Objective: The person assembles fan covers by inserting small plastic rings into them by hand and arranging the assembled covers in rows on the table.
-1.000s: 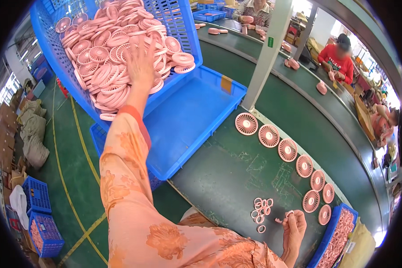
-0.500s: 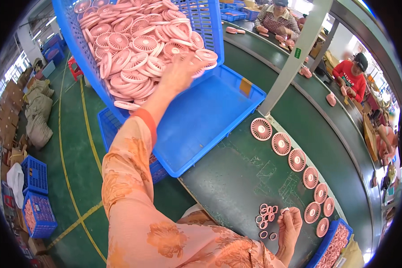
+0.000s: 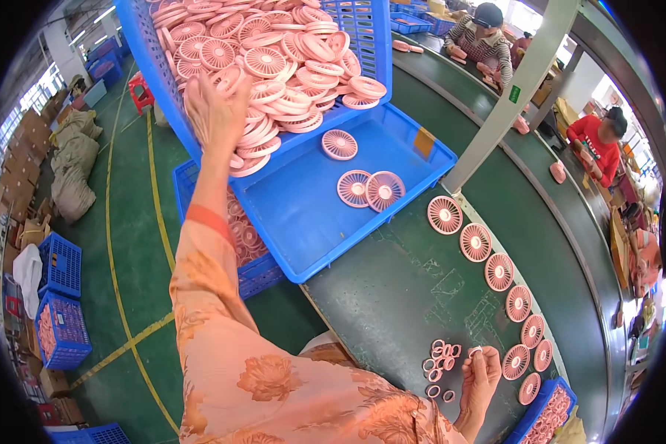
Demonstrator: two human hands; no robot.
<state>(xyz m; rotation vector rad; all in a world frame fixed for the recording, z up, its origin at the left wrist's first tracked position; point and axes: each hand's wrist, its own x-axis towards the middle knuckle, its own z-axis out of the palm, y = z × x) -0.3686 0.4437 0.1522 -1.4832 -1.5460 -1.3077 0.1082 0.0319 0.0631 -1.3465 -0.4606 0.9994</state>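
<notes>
A tilted blue crate [image 3: 144, 74] holds a heap of pink slotted discs [image 3: 263, 62]. My left hand [image 3: 218, 111] reaches onto the heap's left side, fingers and thumb apart against the discs; some fingertips are blurred. Below the crate's lip, a shallow blue tray [image 3: 288, 222] has three discs lying flat in it, including one disc [image 3: 385, 191] that overlaps its neighbour. At the lower right, my right hand [image 3: 481, 377] pinches a small pale ring [image 3: 476, 351] between thumb and fingers. Beside it on the dark table lies a cluster of small rings [image 3: 440, 359].
Several discs [image 3: 499, 271] line the table's [image 3: 377, 296] right edge. A blue basket of small pink parts [image 3: 547, 414] stands at the lower right. A metal post [image 3: 518, 96] rises beside a green conveyor [image 3: 496, 177]. Co-workers sit beyond, one in a red top [image 3: 598, 148].
My left hand has moved from the heap's right side to its left. Three discs now lie in the tray. The view has shifted slightly; my right hand still holds its ring.
</notes>
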